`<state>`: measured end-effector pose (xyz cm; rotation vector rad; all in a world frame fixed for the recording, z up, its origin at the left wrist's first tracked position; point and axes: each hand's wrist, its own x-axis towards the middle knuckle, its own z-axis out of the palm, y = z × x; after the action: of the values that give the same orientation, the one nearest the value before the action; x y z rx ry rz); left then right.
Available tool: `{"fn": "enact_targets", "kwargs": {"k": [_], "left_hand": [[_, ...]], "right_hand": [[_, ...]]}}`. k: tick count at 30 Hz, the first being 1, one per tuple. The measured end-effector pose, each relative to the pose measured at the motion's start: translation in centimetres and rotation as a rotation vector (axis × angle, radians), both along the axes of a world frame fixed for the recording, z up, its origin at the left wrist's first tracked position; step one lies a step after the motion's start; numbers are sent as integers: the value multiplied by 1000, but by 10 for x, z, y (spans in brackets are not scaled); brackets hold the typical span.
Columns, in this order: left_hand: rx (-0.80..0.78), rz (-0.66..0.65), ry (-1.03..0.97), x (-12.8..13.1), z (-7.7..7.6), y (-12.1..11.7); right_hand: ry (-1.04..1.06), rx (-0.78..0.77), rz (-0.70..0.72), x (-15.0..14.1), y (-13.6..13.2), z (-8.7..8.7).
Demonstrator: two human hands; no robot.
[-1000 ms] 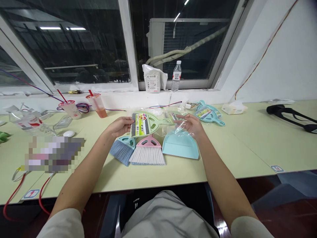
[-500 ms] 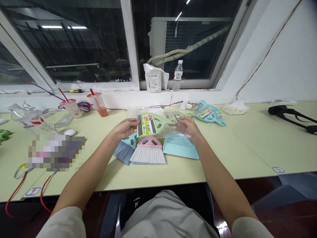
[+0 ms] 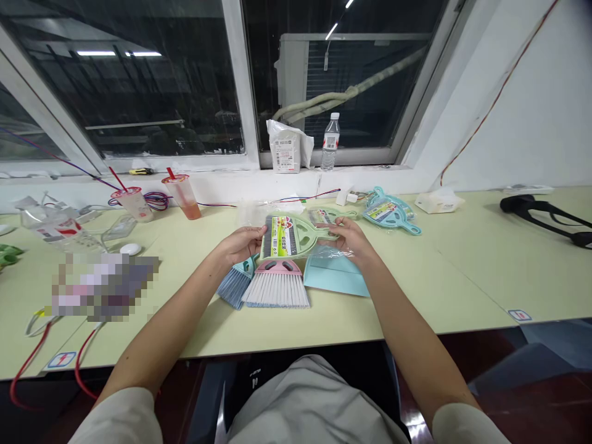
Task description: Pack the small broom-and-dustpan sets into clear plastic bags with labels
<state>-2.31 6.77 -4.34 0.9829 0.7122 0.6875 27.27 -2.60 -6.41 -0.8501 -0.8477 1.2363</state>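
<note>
The green brush-and-dustpan set point(image 3: 289, 237) lies between our two hands, label up, over the middle of the worktop point(image 3: 416, 277), and the relation that counts is its long axis: it runs crosswise in front of us, from the broad bristle end on our left to the slim handle on our right. Our left hand point(image 3: 246, 243) is the nearer to the broad end, its thumb laid on top at the edge and its fingers curled in below, so we judge it closed on that side. Our right hand point(image 3: 349, 240) is at the other end, its fingers bent in around the tip of the handle, with clear plastic film point(image 3: 341, 253) showing under them; how much of the handle and how much of the film it pinches, we cannot tell. Neither hand is spread wide, and the set fills the gap between them. Just this side of it, partly covered in our view, lie the blue brush point(image 3: 235, 285) and the pink brush point(image 3: 277, 283), bristles toward us, with the light-blue dustpan point(image 3: 335, 274) beside them, partly behind our right wrist. Just past the handle, a second green set point(image 3: 326, 214) lies on the far side, and farther off to the right is a wrapped blue set point(image 3: 388, 211), well apart from our left hand.
</note>
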Motion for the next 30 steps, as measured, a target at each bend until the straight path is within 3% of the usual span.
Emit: {"fn": "enact_targets", "kwargs": {"k": [11, 19, 30], "left_hand": [[53, 156, 12, 10, -5, -5], [78, 189, -7, 15, -14, -8], [58, 82, -128, 17, -12, -8]], "right_hand": [[115, -12, -64, -5, 2, -1], [121, -54, 76, -9, -1, -1], [150, -154, 132, -9, 1, -3]]}}
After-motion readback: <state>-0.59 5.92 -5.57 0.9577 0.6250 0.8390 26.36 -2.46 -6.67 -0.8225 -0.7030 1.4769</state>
